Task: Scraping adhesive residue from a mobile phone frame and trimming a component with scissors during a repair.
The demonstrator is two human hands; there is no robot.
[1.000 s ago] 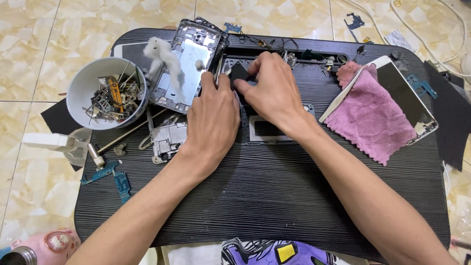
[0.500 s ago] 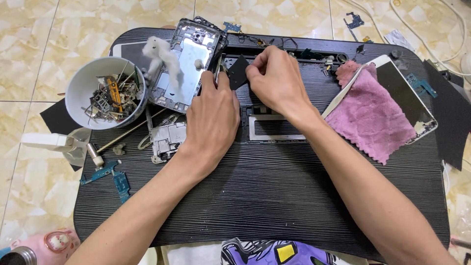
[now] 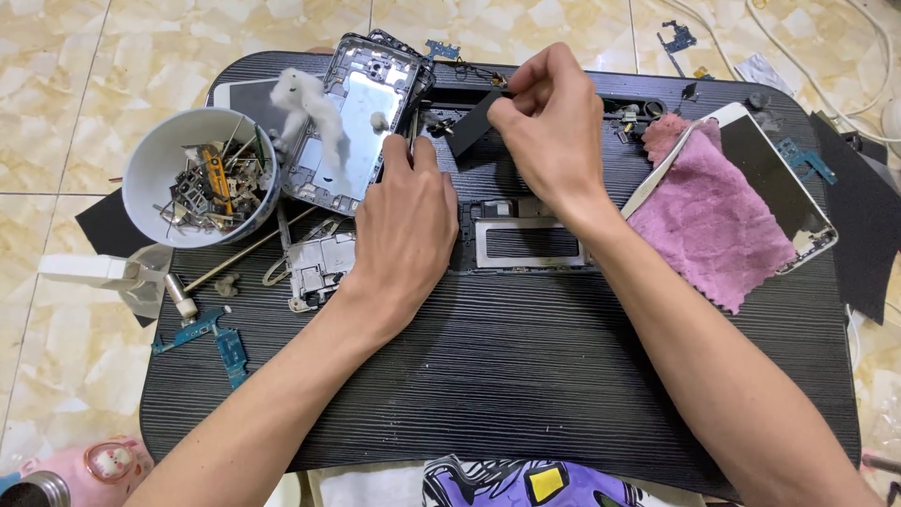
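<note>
My right hand (image 3: 549, 127) pinches a small black flat part (image 3: 472, 122) and lifts it at an angle above a dismantled phone frame (image 3: 526, 239) lying on the black lap table (image 3: 526, 376). My left hand (image 3: 404, 230) lies palm down on the left end of that frame, fingers pressed flat. Just beyond my left fingers sits another opened phone chassis (image 3: 361, 113) with white cotton tufts (image 3: 305, 99) on it.
A white bowl (image 3: 155, 160) of small metal parts stands at the left. A pink cloth (image 3: 709, 221) drapes over a white-edged phone screen (image 3: 779, 174) at the right. Loose boards, a blue flex piece (image 3: 221, 338) and a thin rod lie near the left edge. Tiled floor surrounds the table.
My right hand has moved up and away from the frame, peeling the black part off it. The frame's inside now shows. My left hand stays pressed in place.
</note>
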